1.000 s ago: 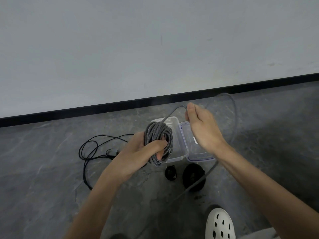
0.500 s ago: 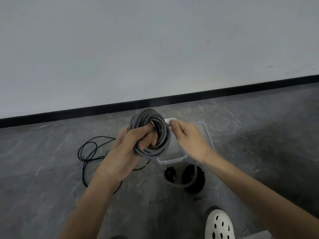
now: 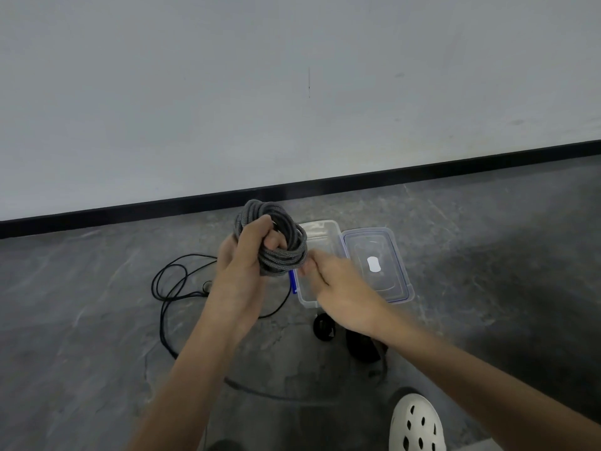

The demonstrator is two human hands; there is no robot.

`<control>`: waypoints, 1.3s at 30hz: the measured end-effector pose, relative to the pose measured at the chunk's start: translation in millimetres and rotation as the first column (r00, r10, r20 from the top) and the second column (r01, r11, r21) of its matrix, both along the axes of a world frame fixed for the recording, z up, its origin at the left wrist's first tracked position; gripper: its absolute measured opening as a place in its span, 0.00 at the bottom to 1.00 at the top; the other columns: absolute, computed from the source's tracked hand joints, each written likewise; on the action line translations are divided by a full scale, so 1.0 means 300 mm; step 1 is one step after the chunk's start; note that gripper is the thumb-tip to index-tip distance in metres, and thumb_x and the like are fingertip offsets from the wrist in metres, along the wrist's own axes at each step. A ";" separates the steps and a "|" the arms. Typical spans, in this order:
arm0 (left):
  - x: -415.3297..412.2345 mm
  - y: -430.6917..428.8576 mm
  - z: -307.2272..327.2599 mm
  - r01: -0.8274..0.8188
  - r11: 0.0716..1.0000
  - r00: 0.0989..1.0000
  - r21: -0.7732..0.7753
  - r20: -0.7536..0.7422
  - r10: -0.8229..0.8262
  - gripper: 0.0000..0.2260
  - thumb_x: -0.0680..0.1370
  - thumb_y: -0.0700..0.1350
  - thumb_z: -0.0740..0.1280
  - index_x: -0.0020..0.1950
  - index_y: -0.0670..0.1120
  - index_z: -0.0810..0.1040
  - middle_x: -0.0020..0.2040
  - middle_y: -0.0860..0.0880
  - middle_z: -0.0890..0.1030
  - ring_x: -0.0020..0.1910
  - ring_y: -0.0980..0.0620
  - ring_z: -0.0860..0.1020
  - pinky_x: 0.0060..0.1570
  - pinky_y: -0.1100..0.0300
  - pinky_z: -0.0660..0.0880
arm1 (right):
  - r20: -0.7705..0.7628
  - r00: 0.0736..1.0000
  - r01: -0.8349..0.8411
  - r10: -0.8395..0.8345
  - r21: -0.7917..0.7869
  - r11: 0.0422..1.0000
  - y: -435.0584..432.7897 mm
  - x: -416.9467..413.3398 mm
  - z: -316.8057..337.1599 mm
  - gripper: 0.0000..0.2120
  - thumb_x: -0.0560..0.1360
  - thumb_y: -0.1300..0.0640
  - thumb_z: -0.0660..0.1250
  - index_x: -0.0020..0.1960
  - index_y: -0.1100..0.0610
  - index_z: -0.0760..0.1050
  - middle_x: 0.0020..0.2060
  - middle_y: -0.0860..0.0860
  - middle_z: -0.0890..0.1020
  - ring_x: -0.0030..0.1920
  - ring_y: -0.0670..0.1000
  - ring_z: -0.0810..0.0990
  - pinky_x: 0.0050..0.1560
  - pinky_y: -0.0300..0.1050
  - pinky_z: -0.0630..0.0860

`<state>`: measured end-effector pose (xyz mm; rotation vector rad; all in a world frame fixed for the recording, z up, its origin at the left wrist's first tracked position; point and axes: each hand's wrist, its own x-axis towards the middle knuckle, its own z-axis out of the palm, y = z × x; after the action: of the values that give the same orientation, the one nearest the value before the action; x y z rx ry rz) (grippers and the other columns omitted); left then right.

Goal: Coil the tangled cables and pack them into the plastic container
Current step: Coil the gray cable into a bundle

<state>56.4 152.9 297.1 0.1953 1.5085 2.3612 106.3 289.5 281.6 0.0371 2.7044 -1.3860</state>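
My left hand (image 3: 242, 271) grips a thick coil of grey braided cable (image 3: 279, 245), held up above the floor. My right hand (image 3: 341, 288) is just right of the coil, its fingertips pinching the cable at the coil's lower right edge. A loose grey tail (image 3: 260, 392) trails across the floor below my arms. Behind the hands a clear plastic container (image 3: 320, 234) stands open on the floor, its blue-edged lid (image 3: 377, 265) lying to its right. A thin black cable (image 3: 169, 284) lies tangled on the floor at the left.
Two small black coiled bundles (image 3: 323, 327) (image 3: 361, 348) lie on the grey floor in front of the container. My white perforated shoe (image 3: 418, 424) is at the bottom right. A white wall with a black skirting (image 3: 357, 183) runs behind.
My right hand swung from above the container down and in to the coil's lower right, laying another grey loop on it. The left hand lifted and turned the coil.
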 end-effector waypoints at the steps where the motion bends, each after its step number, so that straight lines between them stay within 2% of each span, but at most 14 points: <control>1: 0.001 0.003 -0.002 -0.026 0.999 0.999 -0.040 -0.035 0.024 0.15 0.76 0.46 0.63 0.29 0.52 0.72 0.28 0.55 0.69 0.35 0.56 0.69 0.45 0.60 0.70 | 0.012 1.000 -0.003 0.003 0.001 1.000 -0.007 0.003 0.005 0.12 0.83 0.58 0.52 0.48 0.61 0.72 0.31 0.46 0.72 0.31 0.42 0.70 0.32 0.31 0.65; 4: 0.005 0.013 -0.010 -0.093 0.991 0.992 -0.100 -0.096 0.083 0.17 0.77 0.47 0.64 0.27 0.53 0.73 0.29 0.55 0.70 0.33 0.57 0.68 0.44 0.58 0.66 | 0.018 1.000 -0.010 0.010 -0.020 1.000 -0.020 0.018 0.019 0.13 0.83 0.60 0.53 0.50 0.63 0.75 0.28 0.41 0.70 0.26 0.37 0.71 0.30 0.30 0.66; 7: 0.019 0.029 -0.025 -0.181 0.962 0.971 -0.203 -0.194 0.142 0.16 0.76 0.51 0.66 0.28 0.52 0.74 0.30 0.54 0.72 0.33 0.57 0.69 0.37 0.65 0.68 | 0.039 0.999 -0.024 0.025 -0.008 1.000 -0.023 0.033 0.034 0.13 0.82 0.60 0.54 0.52 0.64 0.76 0.28 0.45 0.72 0.26 0.41 0.70 0.30 0.34 0.65; 10: 0.022 0.036 -0.039 -0.266 0.934 0.950 -0.238 -0.228 0.212 0.17 0.79 0.48 0.65 0.29 0.52 0.75 0.29 0.56 0.73 0.30 0.60 0.70 0.31 0.70 0.68 | 0.093 0.995 -0.043 0.047 -0.040 0.998 -0.045 0.056 0.049 0.12 0.82 0.61 0.55 0.54 0.63 0.77 0.27 0.42 0.69 0.24 0.37 0.71 0.28 0.30 0.65; 13: 0.015 0.032 -0.047 -0.307 0.908 0.930 -0.287 -0.293 0.222 0.18 0.81 0.45 0.64 0.29 0.53 0.75 0.28 0.57 0.75 0.30 0.62 0.71 0.32 0.70 0.69 | 0.227 0.972 -0.001 0.062 -0.259 0.966 -0.064 0.072 0.058 0.11 0.83 0.60 0.54 0.52 0.60 0.75 0.25 0.44 0.68 0.21 0.40 0.67 0.27 0.34 0.65; 16: 0.014 0.029 -0.048 -0.328 0.886 0.916 -0.329 -0.339 0.213 0.17 0.81 0.43 0.64 0.31 0.52 0.76 0.29 0.56 0.77 0.30 0.63 0.73 0.32 0.71 0.70 | 0.368 0.929 0.163 0.048 -0.520 0.838 -0.063 0.083 0.081 0.11 0.83 0.60 0.54 0.50 0.60 0.74 0.24 0.45 0.67 0.22 0.42 0.68 0.26 0.36 0.69; 18: 0.011 0.028 -0.050 -0.330 0.865 0.911 -0.377 -0.366 0.189 0.13 0.80 0.44 0.65 0.35 0.46 0.76 0.29 0.54 0.77 0.30 0.61 0.74 0.32 0.70 0.71 | 0.412 0.909 0.237 0.066 -0.640 0.731 -0.064 0.096 0.101 0.09 0.83 0.60 0.56 0.50 0.61 0.74 0.24 0.46 0.68 0.23 0.45 0.71 0.29 0.39 0.71; 21: 0.007 0.024 -0.055 -0.342 0.840 0.910 -0.420 -0.372 0.185 0.12 0.79 0.46 0.66 0.40 0.40 0.75 0.33 0.47 0.77 0.33 0.55 0.76 0.34 0.63 0.74 | 0.481 0.862 0.377 0.160 -0.820 0.431 -0.069 0.119 0.140 0.09 0.82 0.59 0.58 0.50 0.63 0.73 0.26 0.50 0.72 0.27 0.47 0.76 0.32 0.40 0.76; 24: -0.001 0.011 -0.062 -0.396 0.778 0.887 -0.488 -0.423 0.186 0.14 0.77 0.50 0.67 0.39 0.41 0.73 0.33 0.43 0.76 0.32 0.45 0.75 0.32 0.52 0.74 | 0.435 0.860 0.392 0.267 -0.898 0.199 -0.089 0.153 0.168 0.10 0.81 0.59 0.57 0.51 0.63 0.74 0.31 0.52 0.77 0.36 0.52 0.83 0.42 0.45 0.80; 27: -0.005 0.004 -0.057 -0.421 0.725 0.867 -0.545 -0.477 0.144 0.19 0.76 0.55 0.66 0.35 0.41 0.70 0.29 0.44 0.73 0.28 0.43 0.72 0.28 0.50 0.71 | 0.402 0.871 0.383 0.282 -0.916 0.122 -0.102 0.168 0.183 0.09 0.81 0.61 0.56 0.55 0.64 0.73 0.29 0.50 0.73 0.31 0.49 0.76 0.46 0.49 0.79; 30: -0.005 0.017 -0.053 -0.344 0.682 0.897 -0.645 -0.441 0.035 0.23 0.75 0.58 0.66 0.35 0.38 0.73 0.29 0.42 0.77 0.29 0.43 0.76 0.29 0.51 0.73 | 0.414 0.887 0.362 0.202 -0.898 0.250 -0.082 0.161 0.191 0.11 0.81 0.61 0.56 0.55 0.66 0.74 0.26 0.48 0.65 0.24 0.44 0.63 0.28 0.39 0.70; 33: -0.004 0.011 -0.062 -0.163 0.671 0.917 -0.723 -0.362 -0.167 0.25 0.77 0.62 0.58 0.30 0.42 0.71 0.23 0.51 0.74 0.22 0.53 0.72 0.26 0.58 0.68 | 0.387 0.914 0.263 0.122 -0.794 0.547 -0.044 0.142 0.189 0.14 0.82 0.60 0.55 0.55 0.70 0.74 0.23 0.46 0.63 0.23 0.42 0.57 0.24 0.34 0.55; 36: 0.016 0.005 -0.063 -0.023 0.549 0.894 -0.835 -0.263 -0.363 0.28 0.77 0.68 0.42 0.32 0.51 0.68 0.28 0.58 0.70 0.26 0.61 0.68 0.33 0.67 0.65 | 0.297 0.955 0.185 0.015 -0.631 0.753 -0.004 0.126 0.190 0.16 0.83 0.58 0.55 0.50 0.68 0.76 0.23 0.45 0.64 0.24 0.42 0.58 0.24 0.35 0.54; 39: 0.033 0.013 -0.050 0.134 0.626 0.914 -0.768 -0.149 -0.378 0.32 0.77 0.67 0.40 0.32 0.52 0.76 0.32 0.48 0.80 0.33 0.58 0.78 0.41 0.65 0.69 | 0.179 0.981 0.149 -0.077 -0.437 0.887 0.035 0.094 0.190 0.17 0.82 0.58 0.56 0.41 0.60 0.78 0.21 0.44 0.69 0.21 0.41 0.64 0.23 0.31 0.59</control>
<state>66.3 156.8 282.0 0.5372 2.2837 1.3511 134.6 299.9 338.6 0.2602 2.2241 -1.9200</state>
